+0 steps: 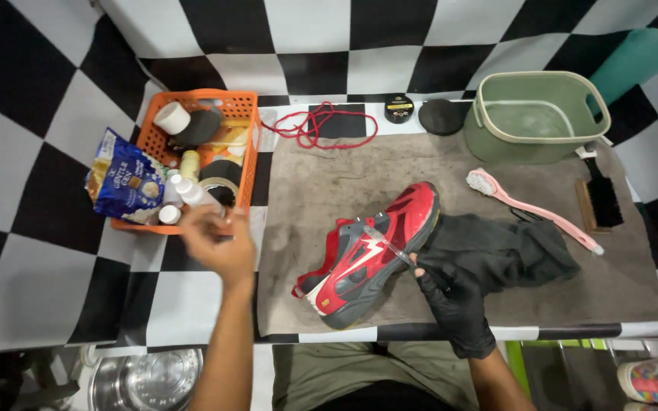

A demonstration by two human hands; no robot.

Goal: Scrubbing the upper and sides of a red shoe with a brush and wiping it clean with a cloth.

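Meanwhile left hand (215,245), bare, closed around white bottle (196,195) at orange basket (207,164) edge. Right hand (455,301), black-gloved, grips small brush (388,245), probably toothbrush, bristles on red-grey shoe (371,255) lying on grey mat (496,266) beside dark cloth (508,251).

Work surface: table covered by a black-and-white checkered cloth (47,251), which continues up the rear as a backdrop of the same pattern. 1 grey-brown rectangular felt mat (626,289) lies across the cloth, soiled in patches. Below the front edge, at lower left, 1 round stainless-steel bowl (150,380) rests at floor level. Lighting is even and bright; shadows are soft.
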